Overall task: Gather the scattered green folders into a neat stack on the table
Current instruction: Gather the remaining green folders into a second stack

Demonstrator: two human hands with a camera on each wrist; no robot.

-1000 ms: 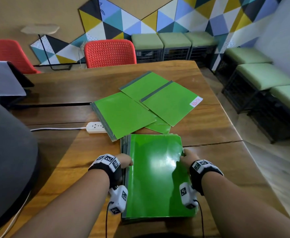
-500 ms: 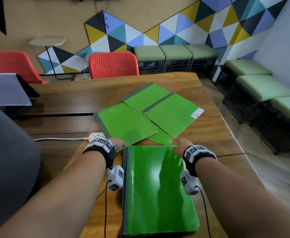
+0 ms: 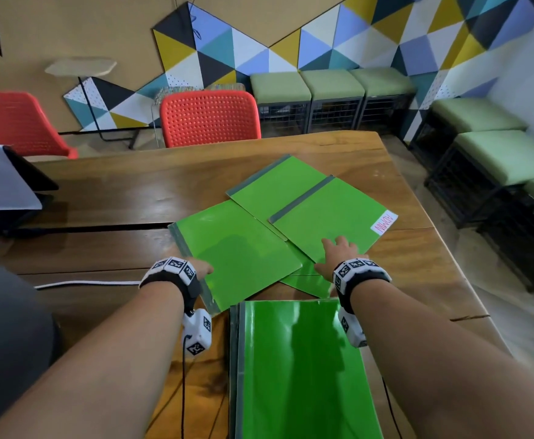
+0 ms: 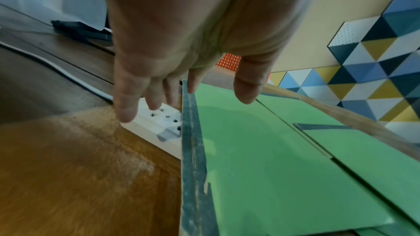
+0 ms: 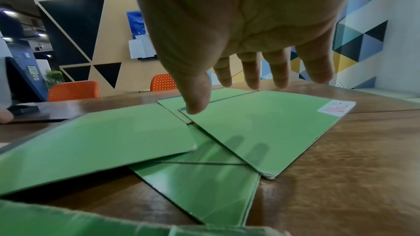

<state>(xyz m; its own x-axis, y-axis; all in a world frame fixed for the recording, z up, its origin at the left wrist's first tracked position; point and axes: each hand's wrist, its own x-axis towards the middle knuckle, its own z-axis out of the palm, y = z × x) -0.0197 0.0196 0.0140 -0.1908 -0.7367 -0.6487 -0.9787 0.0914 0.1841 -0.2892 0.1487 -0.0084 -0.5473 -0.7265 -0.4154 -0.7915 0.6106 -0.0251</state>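
Both hands reach over loose green folders on the wooden table [image 3: 402, 160]
The gathered stack [image 3: 303, 369] lies nearest the person; the left hand [image 3: 200, 269], fingers spread, holds nothing above the left folder [image 3: 237, 251] beside a power strip [image 4: 156, 119]; the right hand [image 3: 338, 253], fingers splayed and empty, hovers over the labelled folder [image 3: 332, 213]

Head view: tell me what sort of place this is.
Probably an office lounge or co-working room: a long wooden table, red perforated chairs drawn up to it, green cushioned stools lining the walls, and a colourful triangle mural.
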